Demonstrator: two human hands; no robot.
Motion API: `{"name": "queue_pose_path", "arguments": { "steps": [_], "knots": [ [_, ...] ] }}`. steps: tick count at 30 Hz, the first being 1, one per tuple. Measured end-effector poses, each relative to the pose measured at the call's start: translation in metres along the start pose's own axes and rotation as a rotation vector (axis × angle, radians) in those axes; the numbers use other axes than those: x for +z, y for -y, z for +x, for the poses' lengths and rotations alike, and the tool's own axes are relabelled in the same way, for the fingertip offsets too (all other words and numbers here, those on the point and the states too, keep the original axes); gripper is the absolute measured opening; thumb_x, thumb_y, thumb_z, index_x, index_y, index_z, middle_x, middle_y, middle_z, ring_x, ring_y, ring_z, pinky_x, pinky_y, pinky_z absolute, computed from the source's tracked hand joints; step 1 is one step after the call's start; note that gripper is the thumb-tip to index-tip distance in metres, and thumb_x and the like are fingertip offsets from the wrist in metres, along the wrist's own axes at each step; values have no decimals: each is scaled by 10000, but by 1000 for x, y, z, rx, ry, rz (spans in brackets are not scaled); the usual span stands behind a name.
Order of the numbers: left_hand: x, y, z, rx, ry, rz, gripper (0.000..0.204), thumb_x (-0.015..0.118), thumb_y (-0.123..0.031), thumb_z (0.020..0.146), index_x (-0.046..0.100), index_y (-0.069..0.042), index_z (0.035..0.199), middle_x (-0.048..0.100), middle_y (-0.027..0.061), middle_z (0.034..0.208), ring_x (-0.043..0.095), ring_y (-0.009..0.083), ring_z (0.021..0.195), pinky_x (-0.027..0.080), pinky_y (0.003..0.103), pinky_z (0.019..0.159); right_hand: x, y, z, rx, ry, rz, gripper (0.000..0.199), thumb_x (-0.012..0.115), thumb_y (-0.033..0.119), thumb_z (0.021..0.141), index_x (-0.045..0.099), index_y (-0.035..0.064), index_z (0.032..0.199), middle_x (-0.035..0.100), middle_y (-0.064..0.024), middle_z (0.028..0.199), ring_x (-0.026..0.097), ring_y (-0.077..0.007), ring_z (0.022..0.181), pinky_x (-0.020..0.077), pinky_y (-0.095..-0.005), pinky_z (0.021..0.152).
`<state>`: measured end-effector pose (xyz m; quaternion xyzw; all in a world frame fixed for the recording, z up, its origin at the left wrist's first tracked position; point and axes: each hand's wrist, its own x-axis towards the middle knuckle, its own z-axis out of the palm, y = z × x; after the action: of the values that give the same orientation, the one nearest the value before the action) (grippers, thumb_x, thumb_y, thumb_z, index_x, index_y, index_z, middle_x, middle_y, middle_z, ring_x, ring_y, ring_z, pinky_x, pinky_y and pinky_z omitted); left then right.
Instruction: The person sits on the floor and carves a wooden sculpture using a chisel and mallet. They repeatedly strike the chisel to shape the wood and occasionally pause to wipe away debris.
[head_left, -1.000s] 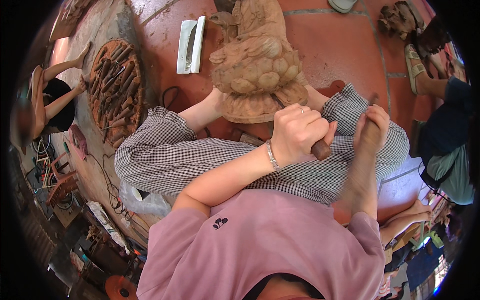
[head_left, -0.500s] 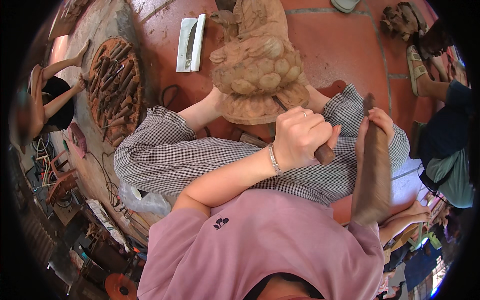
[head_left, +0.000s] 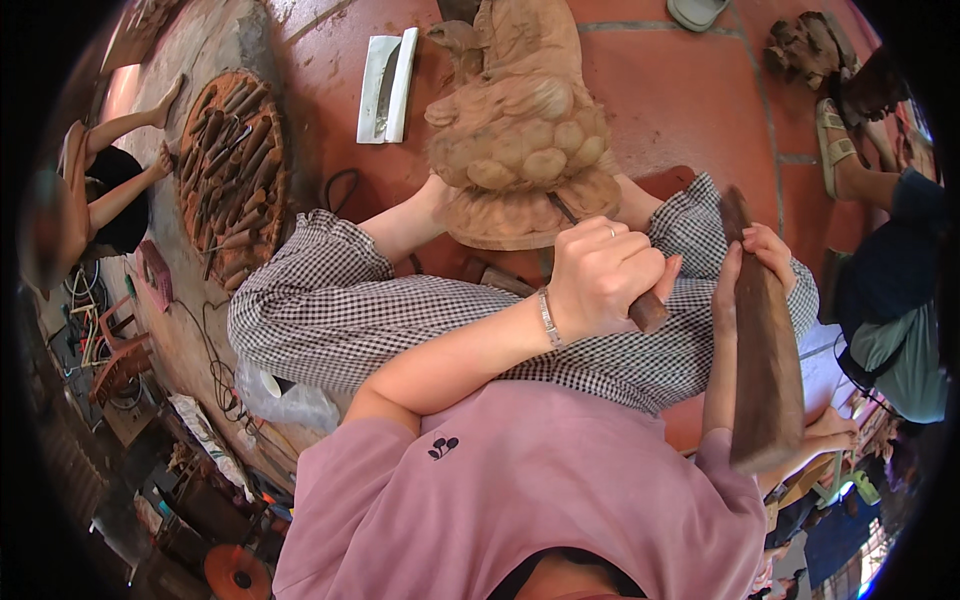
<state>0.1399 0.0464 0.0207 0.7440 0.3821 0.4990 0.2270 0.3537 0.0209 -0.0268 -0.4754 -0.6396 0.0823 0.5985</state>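
A carved wooden statue with rows of rounded petals stands upright between my bare feet. My left hand is wrapped round the wooden handle of a chisel. The chisel's thin metal blade slants to the petalled foot of the carving, where its tip appears to meet the wood. Off to the right, my right hand grips a long wooden mallet near its narrow end. The mallet's thick end hangs toward me, apart from the chisel handle.
A round tray heaped with carving tools lies at the left. A curved blade rests on white paper on the red tiles. Another person's legs show at far left, a sandalled foot at right. A wood lump sits far right.
The mallet has swung outward to the right, away from the chisel, its thick end shifting most. My left hand and the chisel have hardly moved.
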Motion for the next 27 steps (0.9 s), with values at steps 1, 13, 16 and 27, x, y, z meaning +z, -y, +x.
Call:
{"name": "queue_pose_path", "arguments": {
  "steps": [1, 13, 16, 27],
  "knots": [
    [0, 1, -2, 3, 8, 6, 379, 760, -12, 706, 422, -87, 552, 432, 43, 518, 445, 218, 446, 348, 333, 462, 1, -2, -1, -30, 29, -44, 361, 701, -137, 806, 547, 36, 1083, 629, -145, 1053, 636, -277, 994, 520, -393, 917],
    [-4, 6, -3, 21, -6, 10, 376, 754, -14, 685, 414, -98, 548, 428, 42, 518, 443, 221, 446, 361, 331, 466, -15, 18, 17, -74, 397, -601, 485, 682, -169, 763, 429, 75, 1096, 599, -131, 1003, 641, -280, 953, 520, -488, 933],
    [-2, 3, -5, 38, 8, 6, 375, 760, -20, 679, 417, -98, 549, 430, 42, 518, 444, 221, 448, 368, 328, 467, -2, 7, -1, -34, -26, -125, 446, 729, -75, 760, 536, 54, 1141, 629, -139, 1006, 633, -309, 934, 502, -456, 872],
    [-9, 8, -8, 50, 13, -46, 367, 762, -2, 670, 428, -90, 545, 434, 46, 522, 442, 226, 450, 367, 323, 468, -7, 19, 18, -152, 294, -421, 376, 697, -102, 782, 512, 56, 1068, 619, -137, 968, 628, -278, 896, 508, -454, 892]
  ]
}}
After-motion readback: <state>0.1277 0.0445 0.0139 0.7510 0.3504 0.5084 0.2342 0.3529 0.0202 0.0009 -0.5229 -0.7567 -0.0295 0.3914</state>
